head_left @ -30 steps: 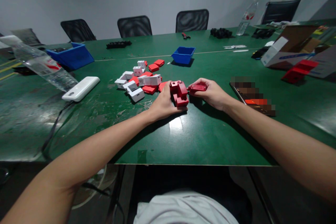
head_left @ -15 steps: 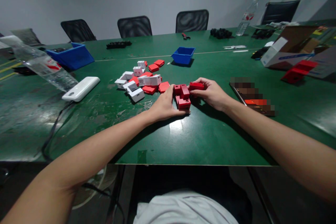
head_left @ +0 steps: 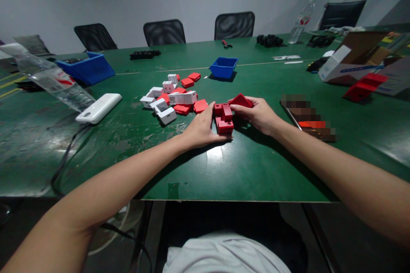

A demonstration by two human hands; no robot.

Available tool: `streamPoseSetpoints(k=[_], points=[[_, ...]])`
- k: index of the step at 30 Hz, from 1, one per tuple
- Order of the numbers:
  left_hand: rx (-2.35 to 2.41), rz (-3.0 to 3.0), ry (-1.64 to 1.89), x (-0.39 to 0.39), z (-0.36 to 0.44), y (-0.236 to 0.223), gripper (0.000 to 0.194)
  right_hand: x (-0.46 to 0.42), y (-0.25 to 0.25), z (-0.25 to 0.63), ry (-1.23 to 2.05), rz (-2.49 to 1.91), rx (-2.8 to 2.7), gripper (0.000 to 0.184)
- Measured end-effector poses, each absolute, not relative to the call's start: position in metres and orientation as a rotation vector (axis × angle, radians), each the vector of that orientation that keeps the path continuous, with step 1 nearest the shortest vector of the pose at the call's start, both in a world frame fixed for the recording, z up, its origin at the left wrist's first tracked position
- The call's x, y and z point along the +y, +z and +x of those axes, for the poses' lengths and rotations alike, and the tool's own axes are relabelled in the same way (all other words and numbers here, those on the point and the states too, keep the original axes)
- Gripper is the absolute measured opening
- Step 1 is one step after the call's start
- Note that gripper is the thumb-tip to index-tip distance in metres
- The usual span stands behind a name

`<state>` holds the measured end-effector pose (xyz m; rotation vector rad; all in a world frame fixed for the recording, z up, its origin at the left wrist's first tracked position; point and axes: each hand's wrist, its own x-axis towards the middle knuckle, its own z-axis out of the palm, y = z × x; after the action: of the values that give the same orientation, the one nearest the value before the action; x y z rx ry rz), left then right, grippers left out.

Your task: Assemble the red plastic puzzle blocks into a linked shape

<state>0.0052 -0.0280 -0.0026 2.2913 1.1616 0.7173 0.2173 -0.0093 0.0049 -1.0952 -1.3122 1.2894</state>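
Note:
My left hand [head_left: 201, 129] rests on the green table [head_left: 243, 166] and grips a red plastic block assembly [head_left: 223, 119] from its left side. My right hand [head_left: 260, 115] pinches a flat red piece [head_left: 241, 100], tilted up on edge, just right of and touching the assembly's top. A pile of red and white block parts [head_left: 174, 96] lies a short way beyond my left hand.
A small blue bin [head_left: 223, 67] stands behind the pile and a larger blue bin [head_left: 86, 67] at the far left. A white power bank [head_left: 98, 108] with a cable and a plastic bottle [head_left: 48, 77] lie at left. An open cardboard box [head_left: 354, 62] and red parts [head_left: 365, 86] sit at right.
The red assembly was lowered onto the table under my left hand. My right hand tipped its flat red piece from level to standing on edge against the assembly.

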Motion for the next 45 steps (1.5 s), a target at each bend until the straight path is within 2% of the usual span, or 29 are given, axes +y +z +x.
streamPoseSetpoints(k=[12,23,28,34,45], points=[[1.142,2.338,0.722,-0.0257,0.0036,-0.0066,0.117,-0.0122,0.0115,0.214,1.35,-1.107,-1.242,0.043],[1.126,2.356,0.738,-0.0259,0.0036,-0.0059,0.113,-0.0059,0.0026,0.2171,1.294,-1.069,-1.284,0.034],[1.122,2.366,0.741,-0.0256,0.0039,-0.0054,0.112,-0.0065,0.0031,0.2179,1.325,-1.055,-1.291,0.041],[1.122,2.357,0.745,-0.0259,0.0041,-0.0052,0.114,-0.0069,0.003,0.2181,1.338,-1.056,-1.278,0.039],[1.159,2.343,0.702,-0.0264,0.0046,-0.0046,0.116,-0.0104,0.0069,0.2144,1.307,-1.048,-1.239,0.046]])
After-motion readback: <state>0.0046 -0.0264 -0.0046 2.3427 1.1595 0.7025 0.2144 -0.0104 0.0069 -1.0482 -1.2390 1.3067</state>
